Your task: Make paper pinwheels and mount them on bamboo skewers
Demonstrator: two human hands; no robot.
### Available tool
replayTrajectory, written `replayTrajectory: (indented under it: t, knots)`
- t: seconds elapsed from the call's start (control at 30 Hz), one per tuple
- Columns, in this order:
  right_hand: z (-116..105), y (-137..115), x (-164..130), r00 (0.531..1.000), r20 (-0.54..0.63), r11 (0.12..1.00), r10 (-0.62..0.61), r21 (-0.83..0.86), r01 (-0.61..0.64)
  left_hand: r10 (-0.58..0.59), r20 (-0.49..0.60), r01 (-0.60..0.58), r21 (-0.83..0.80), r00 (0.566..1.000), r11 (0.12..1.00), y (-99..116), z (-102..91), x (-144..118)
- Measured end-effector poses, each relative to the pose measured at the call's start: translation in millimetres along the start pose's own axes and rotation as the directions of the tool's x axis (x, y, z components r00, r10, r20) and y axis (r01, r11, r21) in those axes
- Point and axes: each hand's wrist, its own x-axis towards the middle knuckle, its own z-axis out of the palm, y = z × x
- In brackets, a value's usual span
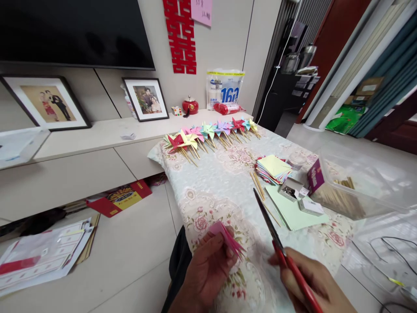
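Observation:
Between the thumb and fingers of my left hand [211, 265] is a folded stack of pink paper [228, 239], its edges fanned toward the right. My right hand [309, 280] grips red-handled scissors [271, 225]; the dark blades look closed and point up and away, apart from the paper. Beyond them lie a pile of coloured paper squares [273, 168], a few wooden sticks [258, 186] and a light green sheet [295, 221]. On that sheet rest small white boxes [311, 207], one open with small dark pieces inside. Finished paper pinwheels [208, 130] on sticks line the far end.
A flowered cloth [221, 195] covers the table. At its right edge stands a clear plastic bin [374, 195] holding a pack of sticks [345, 198]. A low cabinet [97, 145] with framed photos runs along the wall. Papers [42, 256] lie on the floor at left.

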Motion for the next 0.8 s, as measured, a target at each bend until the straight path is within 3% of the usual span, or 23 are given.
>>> replayTrajectory:
  t: [0.07,0.17,0.33,0.5,0.6,0.7,0.8]
  knots:
    - [-4,-15,27,0.991,-0.113,0.962,-0.077,-0.271,0.044,0.045,0.016,-0.045,0.032,0.999,0.998,6,4.3,0]
    - [-2,-35,75,0.975,-0.184,0.803,-0.124,-0.596,-0.01,0.096,0.046,-0.1,0.101,0.994,0.99,14,12.9,0]
    - [16,-62,148,0.978,-0.119,0.643,-0.173,-0.766,0.02,0.182,0.111,-0.204,0.24,0.977,0.949,27,32.0,7]
    - [38,-69,180,0.963,-0.137,0.653,-0.233,-0.755,0.051,0.259,0.138,-0.29,0.296,0.956,0.91,37,51.0,27]
    - [44,-56,184,0.933,-0.112,0.699,-0.341,-0.694,0.172,0.271,0.208,-0.333,0.382,0.94,0.862,42,67.4,48]
    - [32,-37,188,0.863,-0.141,0.791,-0.485,-0.492,0.364,0.332,0.22,-0.396,0.418,0.917,0.818,45,87.1,75]
    - [5,-23,196,0.833,-0.304,0.886,-0.462,-0.188,0.423,0.425,0.197,-0.467,0.445,0.883,0.764,41,100.1,105]
